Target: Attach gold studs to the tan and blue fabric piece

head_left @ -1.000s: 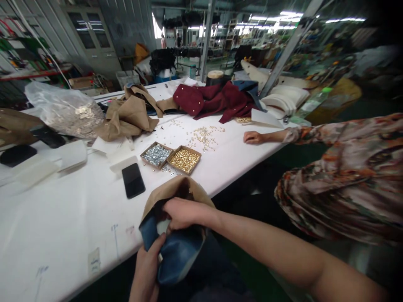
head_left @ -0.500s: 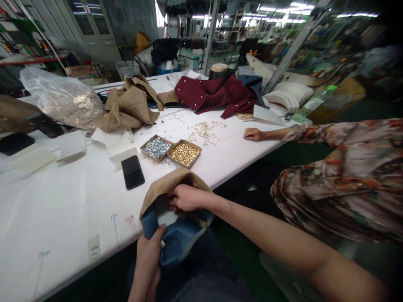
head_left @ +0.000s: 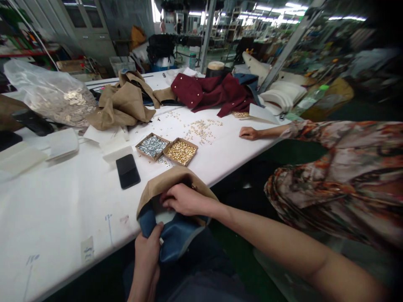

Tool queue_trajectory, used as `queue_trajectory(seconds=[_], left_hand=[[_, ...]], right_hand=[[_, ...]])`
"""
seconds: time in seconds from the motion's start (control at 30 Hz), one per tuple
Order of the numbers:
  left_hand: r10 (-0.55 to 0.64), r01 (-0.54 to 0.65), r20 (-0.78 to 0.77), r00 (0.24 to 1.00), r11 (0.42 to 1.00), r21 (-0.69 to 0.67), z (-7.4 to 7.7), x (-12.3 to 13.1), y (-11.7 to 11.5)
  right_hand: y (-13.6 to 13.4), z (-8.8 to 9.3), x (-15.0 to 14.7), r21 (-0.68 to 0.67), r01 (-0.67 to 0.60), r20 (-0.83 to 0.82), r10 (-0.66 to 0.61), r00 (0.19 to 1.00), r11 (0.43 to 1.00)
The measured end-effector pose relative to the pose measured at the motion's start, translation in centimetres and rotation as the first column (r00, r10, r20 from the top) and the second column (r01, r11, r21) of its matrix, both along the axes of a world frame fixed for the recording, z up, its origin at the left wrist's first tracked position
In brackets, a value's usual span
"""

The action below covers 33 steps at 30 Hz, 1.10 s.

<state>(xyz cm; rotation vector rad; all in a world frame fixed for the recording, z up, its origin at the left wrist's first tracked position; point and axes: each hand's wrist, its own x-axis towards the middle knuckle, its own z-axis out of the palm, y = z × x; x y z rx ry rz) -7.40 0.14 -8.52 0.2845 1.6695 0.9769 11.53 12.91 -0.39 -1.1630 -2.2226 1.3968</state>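
Note:
At the table's near edge, a blue and tan bag (head_left: 178, 241) lies tilted, its mouth facing up and its tan flap folded back. My left hand (head_left: 147, 248) grips the blue edge on the near left side, thumb on top. Inside the mouth is my right hand (head_left: 184, 199), with curled fingers; their tips are partly hidden, and what they hold, if anything, cannot be made out. Just beyond the bag stand two small boxes, one of silver metal pieces (head_left: 153, 145), one of gold metal pieces (head_left: 181, 152). A black phone (head_left: 127, 171) lies left of them.
Loose gold pieces (head_left: 201, 131) are scattered on the white table (head_left: 63, 201). Tan bags (head_left: 126, 105), maroon material (head_left: 214, 92) and a clear plastic sack (head_left: 53, 96) lie farther back. A co-worker's hand (head_left: 249, 133) rests on the right edge; a metal post (head_left: 289, 46) rises behind.
My right hand has shifted slightly left within the bag's mouth. My left hand keeps its hold on the edge. The whole view has moved a little, so the table's things appear farther left.

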Motion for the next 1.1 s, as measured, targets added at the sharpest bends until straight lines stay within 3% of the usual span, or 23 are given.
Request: queue_trajectory(seconds=[0.13, 0.3, 0.5, 0.73, 0.93, 1.1], left_hand=[[-0.006, 0.006, -0.001, 1.000, 1.000, -0.028, 0.7, 0.3, -0.1], [0.012, -0.011, 0.022, 1.000, 0.999, -0.052, 1.8, 1.0, -0.1], [-0.012, 0.015, 0.038, 0.999, 0.998, -0.068, 2.2, 1.0, 0.2], [-0.057, 0.059, 0.038, 0.998, 0.997, -0.049, 1.7, 0.6, -0.3], [-0.063, 0.064, 0.042, 0.997, 0.998, -0.019, 1.8, 0.6, -0.4], [-0.074, 0.074, 0.022, 0.997, 0.997, 0.002, 1.4, 0.4, -0.5]], right_hand=[[-0.4, -1.2, -0.3, -0.211, 0.079, -0.007, -0.082, 0.997, 0.974], [-0.6, -0.2, -0.5, -0.486, 0.129, -0.065, -0.182, 0.981, 0.865], [-0.4, 0.1, -1.0, -0.509, 0.175, -0.028, -0.220, 0.975, 0.843], [-0.1, -0.9, -0.8, -0.418, 0.126, -0.034, -0.154, 0.988, 0.900], [0.0, 0.0, -0.4, -0.488, 0.100, -0.075, -0.156, 0.985, 0.867], [-0.3, -0.5, -0.4, -0.412, 0.069, -0.097, -0.119, 0.988, 0.909]])
